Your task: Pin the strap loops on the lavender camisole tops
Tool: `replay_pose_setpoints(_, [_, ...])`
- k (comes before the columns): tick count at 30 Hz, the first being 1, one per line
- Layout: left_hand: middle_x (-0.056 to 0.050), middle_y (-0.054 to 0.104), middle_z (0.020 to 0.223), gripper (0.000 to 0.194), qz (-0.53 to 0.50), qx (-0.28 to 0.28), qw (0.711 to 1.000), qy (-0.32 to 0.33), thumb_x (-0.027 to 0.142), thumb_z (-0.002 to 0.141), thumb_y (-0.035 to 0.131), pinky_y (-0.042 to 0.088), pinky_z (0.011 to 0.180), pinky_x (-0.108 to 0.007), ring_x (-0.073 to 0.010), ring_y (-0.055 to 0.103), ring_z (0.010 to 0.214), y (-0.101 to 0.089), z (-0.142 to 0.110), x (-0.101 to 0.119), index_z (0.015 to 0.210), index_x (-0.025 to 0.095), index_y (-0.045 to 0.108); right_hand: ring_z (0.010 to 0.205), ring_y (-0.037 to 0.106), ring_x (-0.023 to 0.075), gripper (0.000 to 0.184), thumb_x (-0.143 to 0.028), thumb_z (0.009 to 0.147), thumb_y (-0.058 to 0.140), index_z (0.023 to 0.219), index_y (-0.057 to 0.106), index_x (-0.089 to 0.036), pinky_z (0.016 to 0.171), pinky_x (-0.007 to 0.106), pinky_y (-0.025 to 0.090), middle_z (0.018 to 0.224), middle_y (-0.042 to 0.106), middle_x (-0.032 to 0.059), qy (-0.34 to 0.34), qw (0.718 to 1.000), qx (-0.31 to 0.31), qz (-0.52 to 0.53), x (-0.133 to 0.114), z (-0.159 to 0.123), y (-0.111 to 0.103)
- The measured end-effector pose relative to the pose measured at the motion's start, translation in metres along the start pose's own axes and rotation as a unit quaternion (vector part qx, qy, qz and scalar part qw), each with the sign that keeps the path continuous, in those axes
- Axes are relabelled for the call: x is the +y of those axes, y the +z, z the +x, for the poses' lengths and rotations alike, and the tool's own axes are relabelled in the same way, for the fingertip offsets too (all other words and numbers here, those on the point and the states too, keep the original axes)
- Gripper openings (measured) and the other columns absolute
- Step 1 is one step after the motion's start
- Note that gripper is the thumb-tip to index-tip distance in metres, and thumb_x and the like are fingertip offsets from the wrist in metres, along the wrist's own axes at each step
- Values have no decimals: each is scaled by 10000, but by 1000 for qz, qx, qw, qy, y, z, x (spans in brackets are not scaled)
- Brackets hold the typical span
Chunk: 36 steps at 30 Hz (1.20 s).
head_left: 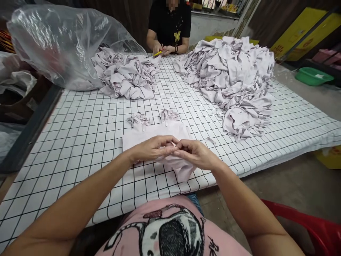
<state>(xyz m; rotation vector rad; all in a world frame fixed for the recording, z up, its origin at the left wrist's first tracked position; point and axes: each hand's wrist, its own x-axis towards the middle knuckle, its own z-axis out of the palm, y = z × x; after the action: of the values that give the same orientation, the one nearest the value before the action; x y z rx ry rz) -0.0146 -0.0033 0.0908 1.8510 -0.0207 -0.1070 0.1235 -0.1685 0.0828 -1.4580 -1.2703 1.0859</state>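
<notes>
A pale pink cloth garment [183, 170] lies on the near side of the table, spread behind my hands, with part of it hanging in a fold below them. Two gathered, ruffled ends stick out along its far edge. My left hand [156, 148] is pinched on the cloth, thumb against fingers. Meeting it tip to tip, my right hand [195, 153] also pinches the cloth. The exact bit between the fingertips is mostly hidden. A small loose cloth strip [211, 140] lies to the right of my right hand.
The table has a white checked cloth [87, 121]. A large heap of pale garments [226, 67] stands at right, a smaller pile [128, 74] at back left beside a clear plastic bag [61, 46]. Opposite, a co-worker [170, 28] holds a yellow tool [157, 53]. A red chair [298, 217] is at right.
</notes>
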Motion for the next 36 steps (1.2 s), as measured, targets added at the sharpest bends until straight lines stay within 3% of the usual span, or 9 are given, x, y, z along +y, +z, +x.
replay_pose_setpoints(5, [-27,557,595,353,-8,-40,996,-76,511,767,656,319,461,-227,-110,447,500,-40,-2,18,730,163,699,620,477,78,285,-414,842,660,910,642,-138,515,197,333,750,574,1,13,999,-47,12,-27,8,-39])
replay_pose_setpoints(9, [-63,630,657,350,-17,29,994,-100,489,692,727,377,492,-234,-130,501,546,-77,-24,21,657,142,705,692,532,97,301,-393,795,718,931,663,-130,565,203,384,808,610,16,34,996,-76,-24,-33,5,-82])
replay_pose_setpoints(15, [-23,653,635,398,29,122,974,-189,481,601,791,418,514,-204,-130,530,598,-122,-60,18,744,117,721,649,500,90,292,-421,820,683,819,660,-129,561,217,373,720,583,2,19,998,5,-58,-40,-3,-122])
replay_pose_setpoints(20, [-7,607,684,400,62,117,984,-118,500,719,712,434,634,-200,-97,506,667,-128,-71,34,672,106,662,703,542,124,289,-440,793,692,848,678,-157,631,257,409,770,627,17,33,992,-12,-125,-59,-1,-127])
replay_pose_setpoints(23, [-7,623,897,445,61,149,984,-70,486,758,686,426,815,-228,-112,522,859,-129,-79,43,603,83,578,694,543,130,288,-468,794,674,813,675,-180,624,259,390,747,622,4,46,979,-8,-197,-65,-2,-129])
replay_pose_setpoints(26, [-19,639,1072,440,80,163,978,-99,496,731,695,416,878,-252,-169,523,1009,-134,-86,43,636,79,591,684,525,127,300,-490,799,661,769,660,-192,620,257,378,712,589,-9,44,966,4,-255,-65,-6,-130])
replay_pose_setpoints(29, [-3,660,837,398,109,141,973,-145,486,717,700,431,781,-222,-127,538,839,-138,-92,38,692,91,658,807,564,158,298,-490,789,673,791,665,-192,682,272,426,862,625,26,15,970,22,-243,-65,-11,-127])
replay_pose_setpoints(32, [29,591,642,360,111,174,970,-129,445,714,714,407,700,-186,-75,496,691,-137,-96,35,667,92,661,907,583,181,291,-471,789,678,822,671,-182,723,286,458,1020,639,63,-4,982,30,-189,-67,-16,-124])
replay_pose_setpoints(36, [26,643,672,344,127,233,954,-139,440,675,765,437,713,-217,-101,548,715,-138,-94,26,722,111,680,641,529,106,278,-436,771,714,779,647,-167,567,246,404,720,608,3,49,980,35,-189,-70,-20,-121])
